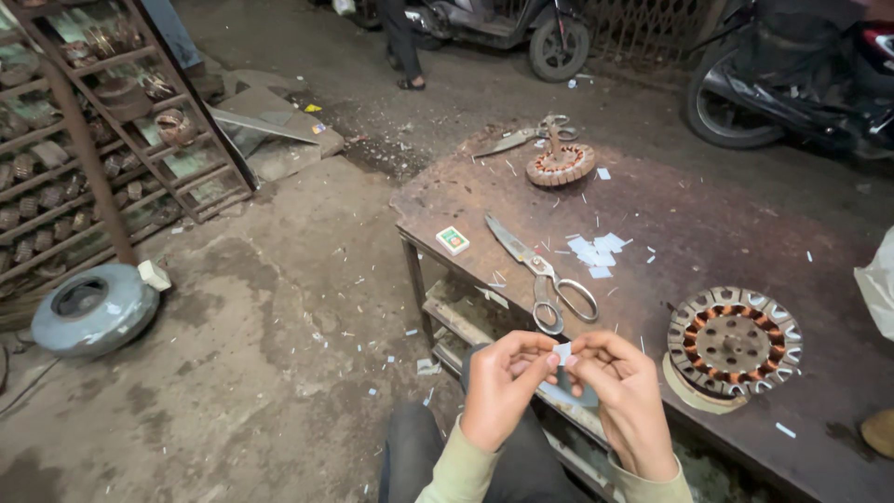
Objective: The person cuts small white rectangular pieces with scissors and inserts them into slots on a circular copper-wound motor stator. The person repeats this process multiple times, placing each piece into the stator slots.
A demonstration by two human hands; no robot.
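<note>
Both hands sit close together just in front of the counter (pixel 708 224). The left hand (pixel 503 387) and the right hand (pixel 626 396) each pinch one small white paper slip (pixel 562 352) between thumb and fingertips, so the grip of both is clamped on it and it stays flat. On the counter, big scissors (pixel 545 275) lie just beyond the hands. More cut paper pieces (pixel 596 250) lie past the scissors. A round motor stator with copper coils (pixel 734 343) rests to the right of the scissors.
</note>
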